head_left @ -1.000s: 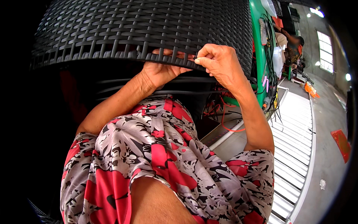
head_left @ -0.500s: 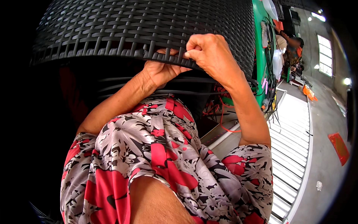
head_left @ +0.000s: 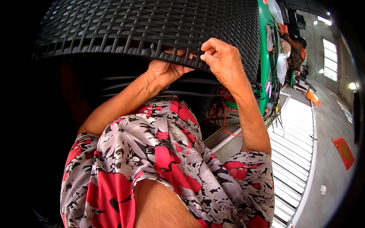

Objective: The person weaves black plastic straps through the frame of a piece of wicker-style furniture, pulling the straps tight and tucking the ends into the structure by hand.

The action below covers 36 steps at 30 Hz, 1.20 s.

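Observation:
A black woven wicker panel (head_left: 152,28) curves across the top of the view, its lower border a row of short upright strands over a thick rim. My left hand (head_left: 164,72) reaches up under that rim. Its fingers go behind the weave and show partly through the gaps, and the hand grips the edge from below. Just right of those fingers, my right hand (head_left: 224,59) is closed in a pinch in front of the border, thumb against forefinger. What lies in the pinch is too small or hidden to make out. Loose black strands (head_left: 182,81) run below the rim.
Right of the panel stands a green surface (head_left: 264,38) with black cords and pale plastic containers (head_left: 282,64). Orange cable (head_left: 226,123) hangs below. A white slatted frame (head_left: 292,144) lies on the grey floor near a red sheet (head_left: 343,152). Another person (head_left: 296,53) sits farther back.
My right hand has shifted slightly right and down along the border, its pinch now apart from my left fingers. The left hand stays nearly in place under the rim.

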Each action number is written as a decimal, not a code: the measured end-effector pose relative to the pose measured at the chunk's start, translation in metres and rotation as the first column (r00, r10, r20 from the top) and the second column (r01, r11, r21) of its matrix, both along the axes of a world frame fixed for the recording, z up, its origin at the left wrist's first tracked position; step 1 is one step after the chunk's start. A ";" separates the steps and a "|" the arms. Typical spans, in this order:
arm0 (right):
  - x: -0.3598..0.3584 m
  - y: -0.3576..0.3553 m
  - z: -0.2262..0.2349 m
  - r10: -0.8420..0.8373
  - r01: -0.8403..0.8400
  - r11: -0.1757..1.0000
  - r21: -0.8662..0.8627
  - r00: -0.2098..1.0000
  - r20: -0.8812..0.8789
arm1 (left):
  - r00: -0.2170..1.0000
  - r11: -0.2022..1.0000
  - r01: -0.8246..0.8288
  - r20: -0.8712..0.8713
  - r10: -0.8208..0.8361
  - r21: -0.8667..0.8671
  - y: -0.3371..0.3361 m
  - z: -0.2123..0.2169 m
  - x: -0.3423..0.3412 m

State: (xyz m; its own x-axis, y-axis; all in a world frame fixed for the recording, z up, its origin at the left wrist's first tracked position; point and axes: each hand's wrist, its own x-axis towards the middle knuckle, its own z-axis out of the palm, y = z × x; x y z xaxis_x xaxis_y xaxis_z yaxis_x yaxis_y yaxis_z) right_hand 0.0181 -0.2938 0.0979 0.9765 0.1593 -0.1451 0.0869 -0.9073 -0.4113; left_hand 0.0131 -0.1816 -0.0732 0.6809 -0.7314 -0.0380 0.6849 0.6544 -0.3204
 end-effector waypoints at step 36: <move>-0.002 0.032 0.007 -0.140 0.174 0.968 0.183 0.973 -0.183 | 0.993 0.998 -0.067 0.102 0.067 -0.012 0.024 -0.008 0.001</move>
